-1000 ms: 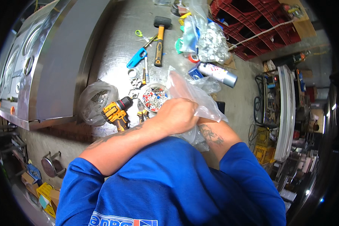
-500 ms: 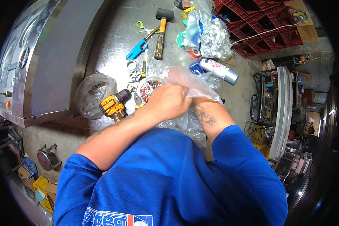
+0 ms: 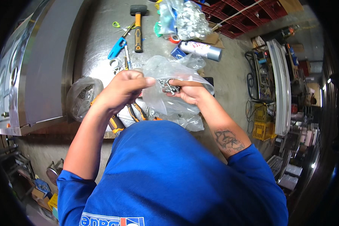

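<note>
My left hand is closed, its thumb and fingers pinching the edge of a clear plastic bag. At the bag's mouth, my right hand is curled round several small silvery screws; their exact type is hard to make out. Part of the bag spreads behind and around the right hand. Below my hands lie pliers with orange and black handles and more crumpled clear plastic. My left forearm hides most of the power drill.
Another clear bag of small metal parts stands at the left beside a large metal panel. Farther up the metal table are a rubber mallet, a blue lighter, green-handled scissors, a tape roll and a spray can.
My right hand has come back out to the bag's mouth with screws in its fingers. My left hand has moved left, still gripping the bag's edge. The whole view has shifted.
</note>
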Action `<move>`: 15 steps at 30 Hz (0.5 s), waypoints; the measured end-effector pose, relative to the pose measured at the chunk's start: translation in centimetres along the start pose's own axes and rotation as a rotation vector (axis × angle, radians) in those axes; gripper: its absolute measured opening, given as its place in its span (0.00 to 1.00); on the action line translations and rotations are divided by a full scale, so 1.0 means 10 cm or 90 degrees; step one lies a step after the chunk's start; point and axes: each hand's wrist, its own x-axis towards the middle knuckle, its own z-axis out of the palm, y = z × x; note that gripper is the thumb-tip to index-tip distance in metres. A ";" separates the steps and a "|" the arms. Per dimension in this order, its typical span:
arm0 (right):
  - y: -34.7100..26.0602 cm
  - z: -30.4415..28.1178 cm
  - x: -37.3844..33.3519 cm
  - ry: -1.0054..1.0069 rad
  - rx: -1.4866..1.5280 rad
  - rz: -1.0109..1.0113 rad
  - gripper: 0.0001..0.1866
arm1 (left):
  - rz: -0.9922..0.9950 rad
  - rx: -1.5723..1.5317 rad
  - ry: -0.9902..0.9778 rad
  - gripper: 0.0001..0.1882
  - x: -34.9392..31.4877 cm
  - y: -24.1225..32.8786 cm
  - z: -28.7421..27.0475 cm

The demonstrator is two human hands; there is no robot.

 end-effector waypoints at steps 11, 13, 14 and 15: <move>0.11 -0.02 -0.48 -0.117 0.590 -0.094 0.26 | -0.164 -0.350 -0.051 0.14 -0.34 -0.11 0.73; 0.08 -0.01 -0.50 -0.137 0.576 -0.104 0.27 | -0.192 -0.203 -0.022 0.13 -0.29 -0.18 0.76; 0.07 -0.01 -0.52 -0.153 0.585 -0.101 0.26 | -0.162 -0.204 -0.041 0.12 -0.25 -0.21 0.77; 0.06 -0.01 -0.53 -0.171 0.597 -0.096 0.26 | -0.190 -0.167 0.003 0.12 -0.22 -0.24 0.76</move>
